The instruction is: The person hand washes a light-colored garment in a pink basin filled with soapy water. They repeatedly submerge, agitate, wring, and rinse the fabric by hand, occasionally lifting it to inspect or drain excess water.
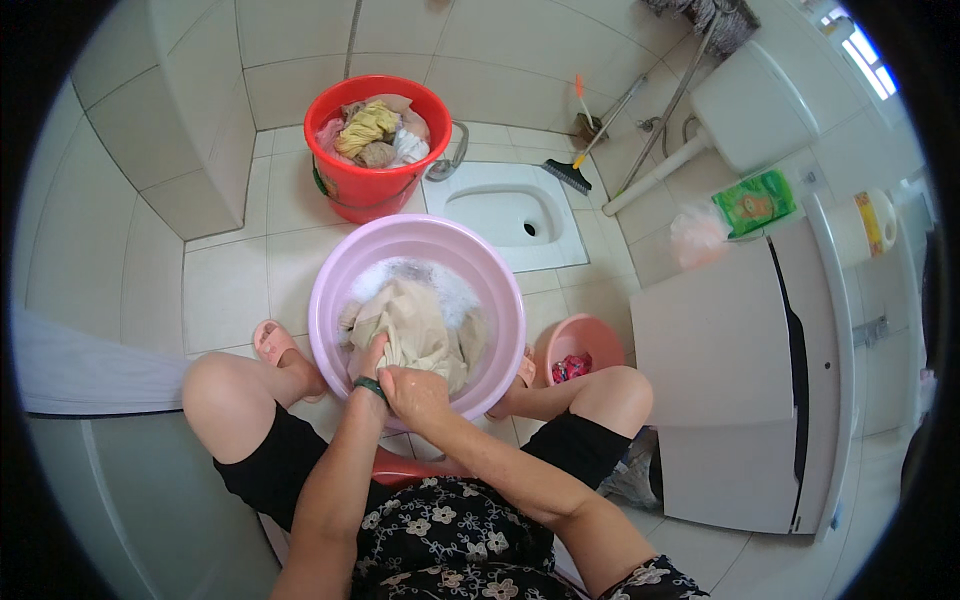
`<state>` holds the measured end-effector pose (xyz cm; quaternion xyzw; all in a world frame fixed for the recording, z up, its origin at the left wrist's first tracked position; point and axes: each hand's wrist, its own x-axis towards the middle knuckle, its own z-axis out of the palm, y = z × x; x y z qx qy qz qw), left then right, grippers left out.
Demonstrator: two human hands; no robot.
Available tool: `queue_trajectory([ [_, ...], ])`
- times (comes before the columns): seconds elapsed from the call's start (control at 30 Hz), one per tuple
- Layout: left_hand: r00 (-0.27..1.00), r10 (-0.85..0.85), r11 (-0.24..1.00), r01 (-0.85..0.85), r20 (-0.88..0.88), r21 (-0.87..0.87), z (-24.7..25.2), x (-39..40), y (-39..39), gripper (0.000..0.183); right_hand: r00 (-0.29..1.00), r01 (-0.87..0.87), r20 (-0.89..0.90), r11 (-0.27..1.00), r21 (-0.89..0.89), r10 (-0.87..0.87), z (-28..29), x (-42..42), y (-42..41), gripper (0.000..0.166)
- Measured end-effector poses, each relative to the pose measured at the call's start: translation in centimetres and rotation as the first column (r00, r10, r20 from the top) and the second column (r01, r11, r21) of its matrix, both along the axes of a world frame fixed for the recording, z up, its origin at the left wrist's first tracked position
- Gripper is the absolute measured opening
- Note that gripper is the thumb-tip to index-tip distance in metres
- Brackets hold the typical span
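Observation:
A beige cloth garment (409, 315) lies bunched in soapy water (454, 289) inside a pink-purple plastic basin (328, 300) on the floor between my knees. At its near edge, my right hand (416, 394) is closed in a fist around a fold of the fabric. My left hand (373, 360) is pressed close beside it, gripping the same cloth, with its fingers partly hidden by folds. A dark green bracelet (369, 385) circles the left wrist. White foam floats along the basin's far side.
Beyond the basin stands a red bucket (367, 191) heaped with clothes (367, 127). A squat toilet (502, 206) is set in the floor, with a shower head (442, 169) and a broom (568, 176) near it. At right are a small pink tub (555, 337) and a white cabinet (712, 345).

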<state>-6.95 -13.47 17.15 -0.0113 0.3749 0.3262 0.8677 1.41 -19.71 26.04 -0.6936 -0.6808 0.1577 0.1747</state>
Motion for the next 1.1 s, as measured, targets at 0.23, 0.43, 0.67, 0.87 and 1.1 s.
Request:
queue_trajectory([
  [0.23,0.971,-0.026,0.99,0.057,-0.236,0.127,2.0,2.1,-2.6,0.042,0.981,0.188,0.0,0.959,-0.212,-0.192,-2.9,5.0,1.9,0.052],
  [0.43,0.979,0.078,0.993,-0.061,-0.186,0.098,0.9,-0.8,0.5,0.049,0.871,0.313,-0.312,0.919,-0.241,-0.379,-4.8,9.1,1.8,0.05],
  [0.67,0.323,0.111,0.338,0.877,-0.94,0.341,7.4,-1.7,-1.7,0.053,0.759,0.254,-0.52,0.914,-0.317,-0.392,-3.3,10.7,0.1,0.045],
  [0.87,0.058,0.668,0.113,0.978,-0.742,0.178,10.5,-2.8,0.5,0.027,0.653,0.154,-0.734,0.981,-0.114,-0.188,-1.4,10.4,-0.3,0.033],
  [1.1,0.804,-0.236,0.517,0.58,-0.546,0.63,12.0,-2.0,1.7,0.013,0.828,0.061,-0.56,0.998,0.021,-0.039,-1.9,12.9,-0.9,0.033],
])
